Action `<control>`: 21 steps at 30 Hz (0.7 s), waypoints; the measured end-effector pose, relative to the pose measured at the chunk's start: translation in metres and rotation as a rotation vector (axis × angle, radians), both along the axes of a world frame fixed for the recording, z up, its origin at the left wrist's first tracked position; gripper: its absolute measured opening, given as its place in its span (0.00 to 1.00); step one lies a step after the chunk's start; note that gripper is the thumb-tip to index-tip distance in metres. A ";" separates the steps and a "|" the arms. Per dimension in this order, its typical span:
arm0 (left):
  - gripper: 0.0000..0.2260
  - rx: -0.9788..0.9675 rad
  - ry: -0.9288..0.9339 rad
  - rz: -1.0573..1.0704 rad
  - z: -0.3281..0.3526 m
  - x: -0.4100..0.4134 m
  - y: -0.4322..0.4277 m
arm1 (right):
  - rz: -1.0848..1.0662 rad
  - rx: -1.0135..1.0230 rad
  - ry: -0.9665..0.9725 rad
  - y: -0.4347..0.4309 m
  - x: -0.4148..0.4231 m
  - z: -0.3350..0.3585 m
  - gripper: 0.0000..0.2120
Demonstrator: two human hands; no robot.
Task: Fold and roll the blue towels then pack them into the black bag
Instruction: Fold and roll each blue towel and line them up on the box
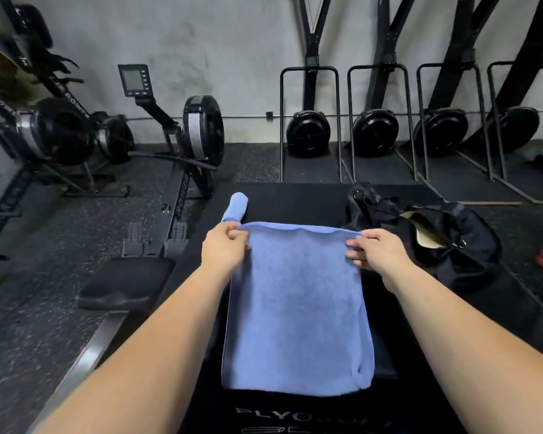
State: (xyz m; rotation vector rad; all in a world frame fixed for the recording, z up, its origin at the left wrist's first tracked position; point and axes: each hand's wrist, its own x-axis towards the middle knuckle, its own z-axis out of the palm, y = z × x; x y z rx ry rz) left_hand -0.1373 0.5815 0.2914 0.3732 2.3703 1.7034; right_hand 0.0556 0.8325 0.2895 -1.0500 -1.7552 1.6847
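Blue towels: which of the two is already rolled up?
The rolled towel, lying just beyond the left hand, is a tight cylinder. The flat towel is spread out, its far corners pinched by that hand and the right hand.

The folded blue towel [298, 308] lies flat as one long rectangle down the middle of the black platform [295, 202], with its near end close to the near edge. My left hand [224, 250] and right hand [378, 252] each pinch one far corner. The rolled blue towel [236, 206] lies as a tight cylinder toward the far left corner. The black bag [452, 245] slumps at the right edge, mouth open.
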 end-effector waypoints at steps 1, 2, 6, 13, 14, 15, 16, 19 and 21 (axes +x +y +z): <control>0.16 -0.058 0.030 -0.073 -0.002 0.000 0.003 | 0.065 -0.015 -0.002 -0.001 -0.004 -0.003 0.05; 0.25 -0.139 0.053 -0.166 -0.008 0.000 0.006 | 0.138 -0.019 -0.024 0.002 -0.011 -0.013 0.13; 0.40 -0.522 0.218 -0.498 -0.052 0.033 0.011 | 0.384 0.201 -0.271 -0.002 -0.015 -0.065 0.35; 0.33 -0.822 0.658 -0.527 -0.129 0.074 -0.010 | 0.246 0.584 -0.190 -0.022 0.029 -0.106 0.19; 0.34 -0.823 0.679 -0.521 -0.127 0.075 -0.009 | 0.230 0.632 -0.200 -0.023 0.038 -0.105 0.18; 0.35 -0.824 0.701 -0.517 -0.125 0.076 -0.007 | 0.224 0.688 -0.212 -0.025 0.048 -0.105 0.17; 0.36 -0.821 0.717 -0.513 -0.121 0.078 -0.005 | 0.223 0.742 -0.227 -0.027 0.056 -0.105 0.15; 0.35 -0.766 0.705 -0.548 -0.121 0.093 -0.002 | 0.239 0.794 -0.260 -0.034 0.083 -0.109 0.12; 0.34 -0.791 0.726 -0.581 -0.129 0.105 -0.007 | 0.248 0.786 -0.267 -0.041 0.096 -0.112 0.08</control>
